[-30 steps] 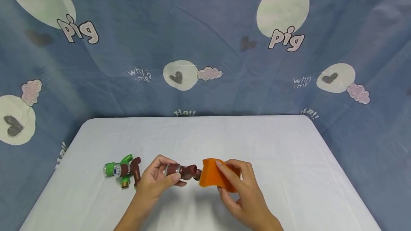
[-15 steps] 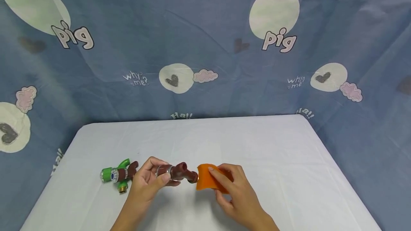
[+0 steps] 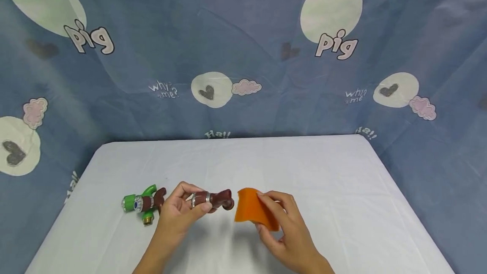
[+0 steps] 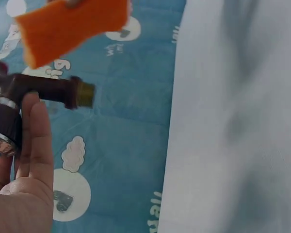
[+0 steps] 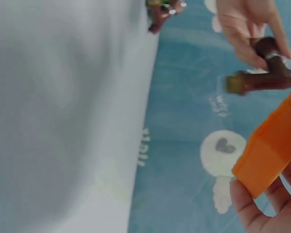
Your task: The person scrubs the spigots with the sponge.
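My left hand [image 3: 176, 208] holds a dark red-brown tap [image 3: 222, 199] by its banded handle end, above the white table. In the left wrist view the tap's brass threaded end [image 4: 86, 94] sticks out sideways past the fingertips. Facing it, my right hand [image 3: 291, 227] pinches a folded orange cloth [image 3: 251, 208] between thumb and fingers. A narrow gap shows between cloth and tap in the head view. From the right wrist, the cloth [image 5: 269, 150] hangs close beside the tap body [image 5: 269, 81].
On the table left of my left hand lie a green tap [image 3: 149, 191] and a red-brown tap [image 3: 160, 198], overlapping in view. The white table [image 3: 342, 189] ends at a blue printed curtain [image 3: 266, 109] behind and at the sides.
The tap has turned in my left hand, its threaded end swinging out and then back. The orange cloth has tilted and drawn slightly away from it. Both stay held.
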A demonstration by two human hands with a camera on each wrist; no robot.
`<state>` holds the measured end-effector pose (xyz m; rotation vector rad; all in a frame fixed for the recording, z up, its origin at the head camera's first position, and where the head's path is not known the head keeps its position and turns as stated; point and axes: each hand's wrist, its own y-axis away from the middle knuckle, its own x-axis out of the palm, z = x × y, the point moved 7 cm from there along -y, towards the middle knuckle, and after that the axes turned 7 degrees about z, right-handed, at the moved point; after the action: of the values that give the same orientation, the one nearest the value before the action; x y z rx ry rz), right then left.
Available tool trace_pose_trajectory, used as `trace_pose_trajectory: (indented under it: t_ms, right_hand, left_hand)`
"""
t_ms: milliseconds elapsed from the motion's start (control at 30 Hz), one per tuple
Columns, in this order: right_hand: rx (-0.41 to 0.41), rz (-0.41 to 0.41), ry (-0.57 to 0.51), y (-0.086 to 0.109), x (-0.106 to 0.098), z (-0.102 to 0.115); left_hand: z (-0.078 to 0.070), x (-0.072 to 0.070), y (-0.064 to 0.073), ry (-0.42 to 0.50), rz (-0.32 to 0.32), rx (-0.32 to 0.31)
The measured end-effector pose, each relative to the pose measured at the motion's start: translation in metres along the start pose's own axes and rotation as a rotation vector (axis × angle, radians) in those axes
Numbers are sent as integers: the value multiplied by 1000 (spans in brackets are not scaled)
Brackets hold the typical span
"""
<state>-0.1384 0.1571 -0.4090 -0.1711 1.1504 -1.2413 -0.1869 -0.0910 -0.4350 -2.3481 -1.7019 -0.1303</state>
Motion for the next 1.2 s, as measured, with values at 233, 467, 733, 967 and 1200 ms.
trace_pose_trajectory:
  t_ms: [233, 467, 733, 967, 1200]
  right_hand:
    - [-43, -88, -55, -19, -15, 14]
    - [-122, 60, 58, -30, 11, 29]
    - [-13, 130, 194, -14, 19, 15]
    - [41, 190, 233, -1, 18, 0]
    - [-11, 62, 97, -3, 7, 2]
  left_hand:
    - [5, 9, 2, -232, 67, -102]
    - [10, 17, 3, -362, 132, -42]
    - [10, 17, 3, -395, 142, -49]
    - [8, 15, 1, -476, 159, 44]
    - [11, 14, 2, -479, 176, 43]
